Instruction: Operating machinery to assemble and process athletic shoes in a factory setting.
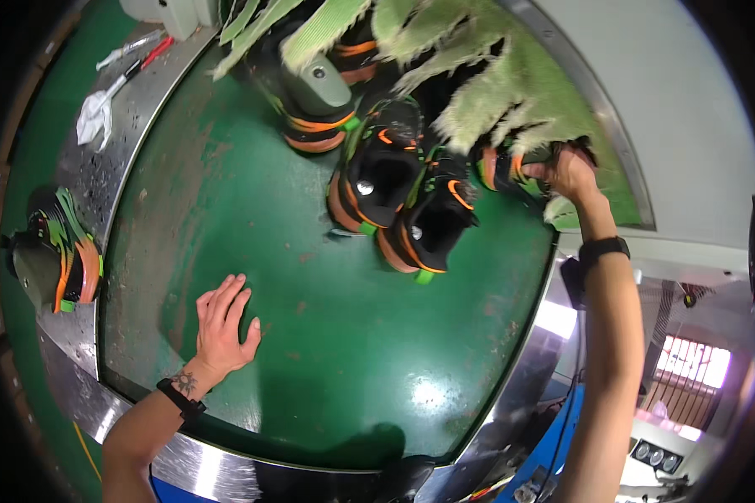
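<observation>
My right hand (572, 173) reaches to the far right, at the fringe of a pale green curtain (499, 84). Its thumb lies against a black shoe (497, 170) with orange and green trim, and the other fingers are partly hidden. My left hand (225, 329) is low over the green belt (310, 352), fingers stretched out and holding nothing. Two black shoes stand side by side in the middle, one (377, 172) left of the other (432, 222), each with a salmon sole. Behind them, another shoe (315, 117) carries a grey-green insert (320, 84) in its opening.
On the metal ledge at the left sits one more shoe (63, 251) with a grey-green insert. Pens (134, 52) and a white cloth (95, 119) lie farther along that ledge. The metal rim (512, 394) edges the belt on the right, below a white machine housing (679, 109).
</observation>
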Available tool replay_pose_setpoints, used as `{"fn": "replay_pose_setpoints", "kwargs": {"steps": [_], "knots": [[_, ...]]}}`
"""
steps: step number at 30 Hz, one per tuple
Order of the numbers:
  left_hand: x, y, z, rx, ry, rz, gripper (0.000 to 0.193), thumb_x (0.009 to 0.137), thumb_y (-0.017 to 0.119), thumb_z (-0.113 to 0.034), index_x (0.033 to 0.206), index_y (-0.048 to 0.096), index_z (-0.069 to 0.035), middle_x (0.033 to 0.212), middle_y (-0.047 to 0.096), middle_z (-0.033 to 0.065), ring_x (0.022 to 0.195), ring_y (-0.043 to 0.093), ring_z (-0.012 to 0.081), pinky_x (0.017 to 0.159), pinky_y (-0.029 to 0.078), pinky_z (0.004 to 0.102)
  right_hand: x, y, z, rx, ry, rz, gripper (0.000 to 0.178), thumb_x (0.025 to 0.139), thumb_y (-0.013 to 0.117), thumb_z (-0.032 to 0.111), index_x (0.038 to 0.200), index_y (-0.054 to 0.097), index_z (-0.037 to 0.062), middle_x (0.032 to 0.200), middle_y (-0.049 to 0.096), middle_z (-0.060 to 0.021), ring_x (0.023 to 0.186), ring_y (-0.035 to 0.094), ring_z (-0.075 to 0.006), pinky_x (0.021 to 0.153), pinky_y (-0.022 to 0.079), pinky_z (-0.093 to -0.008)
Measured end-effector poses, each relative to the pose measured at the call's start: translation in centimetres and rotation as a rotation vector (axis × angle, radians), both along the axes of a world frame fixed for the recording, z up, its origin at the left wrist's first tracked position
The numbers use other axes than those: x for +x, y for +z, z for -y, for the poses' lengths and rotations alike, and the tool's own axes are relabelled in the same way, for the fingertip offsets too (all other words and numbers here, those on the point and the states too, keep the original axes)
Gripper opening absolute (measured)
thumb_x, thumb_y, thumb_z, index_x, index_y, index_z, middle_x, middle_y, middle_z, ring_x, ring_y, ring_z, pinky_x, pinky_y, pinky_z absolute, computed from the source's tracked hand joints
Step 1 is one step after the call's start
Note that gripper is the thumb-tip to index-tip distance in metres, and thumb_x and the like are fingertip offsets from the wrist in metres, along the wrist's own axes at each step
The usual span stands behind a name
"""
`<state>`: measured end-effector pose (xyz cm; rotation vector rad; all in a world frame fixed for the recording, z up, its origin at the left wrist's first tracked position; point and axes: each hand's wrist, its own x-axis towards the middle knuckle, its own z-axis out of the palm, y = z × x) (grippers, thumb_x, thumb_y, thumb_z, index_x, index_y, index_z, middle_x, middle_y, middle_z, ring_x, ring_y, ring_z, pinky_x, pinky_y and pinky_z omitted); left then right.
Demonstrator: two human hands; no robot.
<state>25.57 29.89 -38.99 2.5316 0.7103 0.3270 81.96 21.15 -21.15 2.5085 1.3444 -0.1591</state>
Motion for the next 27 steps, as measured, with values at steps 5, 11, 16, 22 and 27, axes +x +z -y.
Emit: {"fn": "replay_pose_setpoints", "kwargs": {"steps": [5,11,16,22,27], "knots": [[0.4,0.8,0.1,0.014,0.012,-0.009,0.047,0.078,0.062,-0.013,0.121,0.051,0.002,0.137,0.047,0.0186,0.128,0.044,0.0339,0.102,0.032,0.0492,-2.7,0.3,1.9,-0.257,0.164,0.194,0.063,0.070,0.074,0.055,0.098,0.060,0.0005,0.082,0.066,-0.0192,0.078,0.064,-0.0378,0.070,0.052,-0.0474],[0.1,4.5,1.3,0.043,0.114,0.093,0.050,0.083,0.061,-0.024,0.124,0.049,0.002,0.138,0.046,0.0183,0.130,0.043,0.0335,0.107,0.029,0.0492,-21.7,7.3,19.2,0.281,-0.160,0.009,0.049,0.063,0.085,0.030,0.100,0.061,0.0068,0.070,0.063,-0.0170,0.066,0.066,-0.0334,0.061,0.052,-0.0430],[-0.2,13.6,10.4,-1.530,-0.103,-0.280,0.071,0.094,0.046,-0.054,0.138,0.038,0.002,0.138,0.047,0.0178,0.127,0.046,0.0320,0.107,0.036,0.0459,-39.6,19.9,30.4,0.695,-0.540,-0.442,0.045,0.066,0.086,0.030,0.095,0.068,0.0004,0.078,0.070,-0.0130,0.067,0.069,-0.0267,0.068,0.055,-0.0328],[-4.1,27.6,23.6,-2.079,-0.427,-0.241,0.064,0.094,0.056,-0.041,0.138,0.037,0.001,0.122,0.058,0.0172,0.108,0.061,0.0238,0.098,0.048,0.0353,-53.8,26.1,38.8,0.210,0.521,-0.245,0.029,0.075,0.058,0.014,0.103,0.061,0.0113,0.120,0.061,-0.0096,0.107,0.061,-0.0257,0.089,0.051,-0.0352],[-9.3,32.3,28.8,-1.965,-0.341,0.105,0.059,0.084,0.066,-0.027,0.131,0.045,0.002,0.114,0.062,0.0134,0.095,0.065,0.0213,0.089,0.053,0.0347,-64.3,23.6,45.5,1.520,-0.747,-0.630,0.079,0.066,0.081,0.012,0.133,0.042,-0.0007,0.136,0.046,-0.0193,0.122,0.050,-0.0249,0.100,0.042,-0.0389]]}}
